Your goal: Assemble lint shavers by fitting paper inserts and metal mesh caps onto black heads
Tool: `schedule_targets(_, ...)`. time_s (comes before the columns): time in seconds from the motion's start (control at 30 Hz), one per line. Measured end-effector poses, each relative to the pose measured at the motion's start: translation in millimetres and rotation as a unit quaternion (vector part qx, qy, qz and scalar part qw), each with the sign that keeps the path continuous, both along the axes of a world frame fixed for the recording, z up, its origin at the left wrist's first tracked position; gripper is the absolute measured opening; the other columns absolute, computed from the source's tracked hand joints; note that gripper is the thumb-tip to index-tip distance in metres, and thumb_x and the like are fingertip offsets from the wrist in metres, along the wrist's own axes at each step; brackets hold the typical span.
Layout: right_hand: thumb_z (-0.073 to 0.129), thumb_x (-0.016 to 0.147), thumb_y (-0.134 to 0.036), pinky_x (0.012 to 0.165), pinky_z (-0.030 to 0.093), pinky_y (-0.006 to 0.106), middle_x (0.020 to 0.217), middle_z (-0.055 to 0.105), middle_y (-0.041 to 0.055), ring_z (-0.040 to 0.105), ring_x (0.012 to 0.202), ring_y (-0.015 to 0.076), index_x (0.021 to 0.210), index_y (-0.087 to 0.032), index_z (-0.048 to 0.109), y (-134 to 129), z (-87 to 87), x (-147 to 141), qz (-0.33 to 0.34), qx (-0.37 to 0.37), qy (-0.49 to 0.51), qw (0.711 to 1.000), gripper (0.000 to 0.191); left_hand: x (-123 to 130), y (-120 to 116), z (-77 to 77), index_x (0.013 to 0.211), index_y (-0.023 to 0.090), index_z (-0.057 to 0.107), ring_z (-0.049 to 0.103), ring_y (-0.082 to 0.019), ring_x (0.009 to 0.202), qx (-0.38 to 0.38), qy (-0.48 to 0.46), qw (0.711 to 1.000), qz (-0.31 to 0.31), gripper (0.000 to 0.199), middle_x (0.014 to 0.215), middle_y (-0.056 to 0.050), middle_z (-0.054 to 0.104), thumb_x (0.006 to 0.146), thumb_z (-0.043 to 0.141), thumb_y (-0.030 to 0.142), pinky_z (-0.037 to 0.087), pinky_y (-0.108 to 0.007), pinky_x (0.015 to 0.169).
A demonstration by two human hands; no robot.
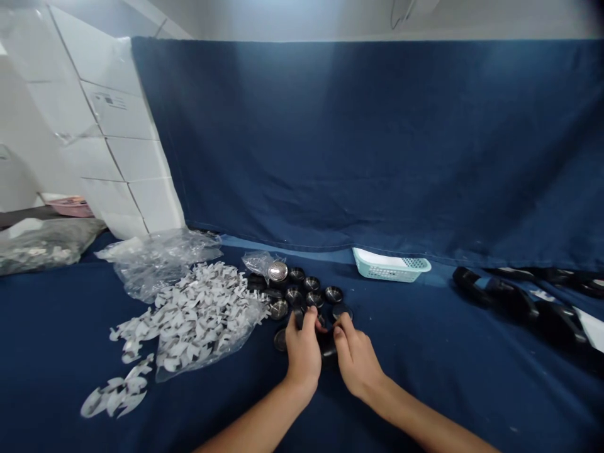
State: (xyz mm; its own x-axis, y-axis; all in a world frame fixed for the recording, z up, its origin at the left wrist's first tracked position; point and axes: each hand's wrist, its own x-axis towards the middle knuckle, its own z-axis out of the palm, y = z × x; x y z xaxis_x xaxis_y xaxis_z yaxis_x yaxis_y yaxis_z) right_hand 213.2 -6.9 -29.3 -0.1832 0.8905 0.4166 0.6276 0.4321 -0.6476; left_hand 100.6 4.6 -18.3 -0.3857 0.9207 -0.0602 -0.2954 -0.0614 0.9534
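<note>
My left hand (302,352) is closed, thumb and fingers pinched on a black round part (298,316) that stands on edge. Close by on the right, my right hand (357,360) is also closed, its fingertips bent inward. What it pinches is hidden by the fingers. Just beyond the hands lie several black round cups (312,284) with shiny insides. A silver perforated dome (278,271) sits among them at the far left. One black disc (280,340) rests beside my left hand.
A heap of small grey-white leaf-shaped pieces (202,314) spills from a clear bag at left. Behind it lies crumpled plastic (165,255) near stacked white boxes (136,151). A mint basket (391,272) stands by the blue cloth (377,145); dark objects (519,302) lie at right.
</note>
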Motion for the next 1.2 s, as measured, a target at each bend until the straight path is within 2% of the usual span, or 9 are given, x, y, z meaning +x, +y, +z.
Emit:
schedule_targets(0.23,0.022,0.096,-0.029,0.049,0.028,0.030,0.059,0.057,-0.0007,0.054,0.046,0.0193,0.088,-0.023,0.041,-3.9,-12.6,1.3,0.032,0.018,-0.003,0.999,0.022,2.9,-5.7,-7.2,0.058,0.019,0.052,0.051,-0.015,0.056,-0.053,-0.008,0.998,0.026,0.030,0.055,0.003,0.053,0.076,0.062,0.041,0.040,-0.027,0.057)
schedule_targets(0.43,0.022,0.095,-0.034,0.051,0.028,0.030,0.057,0.050,-0.0023,0.051,0.045,0.0190,0.088,-0.022,0.044,-3.2,-15.1,4.5,0.066,0.042,-0.010,0.997,0.026,0.5,-6.6,-1.0,0.066,0.017,0.058,0.053,-0.016,0.056,-0.106,-0.058,0.993,0.009,0.035,0.057,0.002,0.054,0.075,0.063,0.050,0.042,-0.027,0.056)
schedule_targets(0.57,0.024,0.094,-0.032,0.051,0.029,0.030,0.055,0.044,-0.0046,0.049,0.044,0.0187,0.090,-0.021,0.044,-1.6,-11.5,3.6,0.078,0.047,-0.012,0.996,0.023,-1.5,-4.0,2.8,0.070,0.016,0.060,0.054,-0.015,0.058,-0.129,-0.088,0.988,-0.007,0.034,0.060,0.001,0.055,0.075,0.065,0.050,0.043,-0.027,0.057)
schedule_targets(0.9,0.027,0.093,-0.032,0.052,0.030,0.030,0.057,0.046,-0.0041,0.051,0.046,0.0195,0.096,-0.020,0.045,-6.1,-3.8,7.9,0.068,0.032,-0.004,0.997,0.022,-0.8,-4.2,5.6,0.076,0.015,0.061,0.055,-0.015,0.060,-0.077,-0.067,0.994,-0.032,0.036,0.064,0.001,0.056,0.076,0.064,0.051,0.045,-0.027,0.059)
schedule_targets(1.07,0.026,0.095,-0.031,0.052,0.028,0.031,0.060,0.049,-0.0031,0.049,0.046,0.0190,0.094,-0.021,0.044,-6.6,0.1,6.1,0.060,0.017,0.021,0.998,0.020,-2.4,-6.7,6.5,0.068,0.017,0.056,0.054,-0.015,0.060,-0.016,-0.002,1.000,-0.026,0.034,0.063,0.002,0.056,0.079,0.063,0.049,0.044,-0.026,0.061)
schedule_targets(1.2,0.026,0.096,-0.030,0.053,0.027,0.031,0.060,0.047,-0.0043,0.046,0.046,0.0183,0.094,-0.022,0.044,-7.5,2.8,5.5,0.061,0.001,0.051,0.997,0.020,-4.5,-12.9,13.4,0.075,0.018,0.059,0.056,-0.015,0.064,0.039,0.054,0.997,-0.035,0.030,0.066,0.002,0.059,0.082,0.063,0.047,0.045,-0.026,0.066)
